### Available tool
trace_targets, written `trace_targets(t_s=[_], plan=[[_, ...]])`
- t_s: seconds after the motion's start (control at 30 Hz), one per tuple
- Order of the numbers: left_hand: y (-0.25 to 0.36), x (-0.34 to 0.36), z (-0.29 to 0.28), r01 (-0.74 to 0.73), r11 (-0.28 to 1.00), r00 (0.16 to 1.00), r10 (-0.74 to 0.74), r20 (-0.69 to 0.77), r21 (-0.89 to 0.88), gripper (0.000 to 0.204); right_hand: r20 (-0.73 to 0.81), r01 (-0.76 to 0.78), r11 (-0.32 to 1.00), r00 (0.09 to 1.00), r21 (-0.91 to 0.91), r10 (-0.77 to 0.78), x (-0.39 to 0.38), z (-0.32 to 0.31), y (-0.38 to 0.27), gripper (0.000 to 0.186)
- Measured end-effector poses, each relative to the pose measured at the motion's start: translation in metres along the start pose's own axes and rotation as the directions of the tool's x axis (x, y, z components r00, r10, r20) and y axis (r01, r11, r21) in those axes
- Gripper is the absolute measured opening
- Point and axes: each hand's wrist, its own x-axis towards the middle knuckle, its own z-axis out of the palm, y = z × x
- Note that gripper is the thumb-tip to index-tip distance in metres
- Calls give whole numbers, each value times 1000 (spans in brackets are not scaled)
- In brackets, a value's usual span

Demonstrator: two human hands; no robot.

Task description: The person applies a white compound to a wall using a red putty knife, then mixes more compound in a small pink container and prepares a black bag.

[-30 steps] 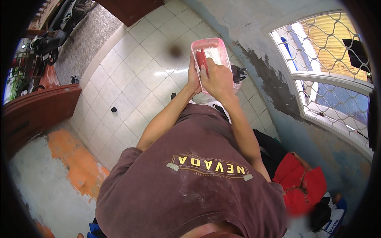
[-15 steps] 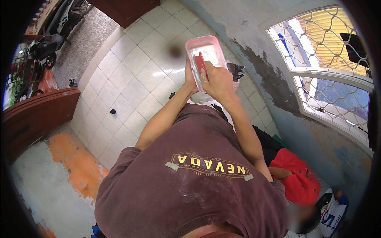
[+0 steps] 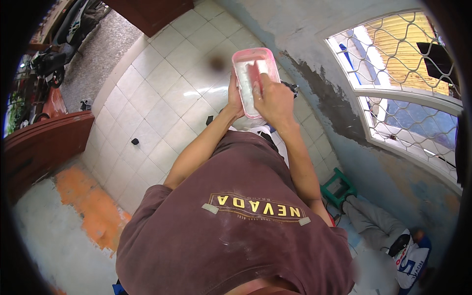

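Observation:
A shallow pink plastic tub [image 3: 234,58] with white paste [image 3: 246,98] in it is held out in front of me. My left hand [image 3: 236,98] is closed round its left side, with the fingers partly hidden beneath. My right hand [image 3: 275,102] reaches over the right rim and grips a red scraper [image 3: 253,73]. The scraper's flat blade stands tilted in the tub, smeared by motion, against the paste. White residue marks my right thumb and the tub's walls.
To the right, a patchy blue-grey wall [image 3: 324,98] has a grilled window [image 3: 408,91]. A green stool [image 3: 339,189] and grey trousers [image 3: 376,221] are by its foot. A small black object [image 3: 134,141] lies on the tiled floor [image 3: 157,108]. Left stands a brown door [image 3: 54,140].
The scraper and my right hand have shifted slightly rightward in the tub. At lower right, a person in red has moved mostly out of sight, exposing the green stool and grey trousers.

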Motion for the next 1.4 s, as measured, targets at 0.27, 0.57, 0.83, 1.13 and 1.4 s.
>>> trace_targets(t_s=[0.27,0.57,0.83,1.13,1.4], plan=[[5,3,-4,16,998,997,-11,79,-62,79,79,-64,998,995,14,63,14,-10,12,23],[3,9,-9,1,1000,999,0,44,-7,83,48,-58,998,997,8,58,14,-4,11,23],[1,15,-8,53,999,996,-53,72,-9,81,5,-131,990,991,61,131,-2,-4,18,20],[-7,30,2,96,992,990,-103,92,78,79,-37,-173,985,984,26,174,-9,-8,22,21],[-26,46,35,229,963,960,-247,133,140,76,-22,-298,955,954,18,298,-22,-31,41,22]])
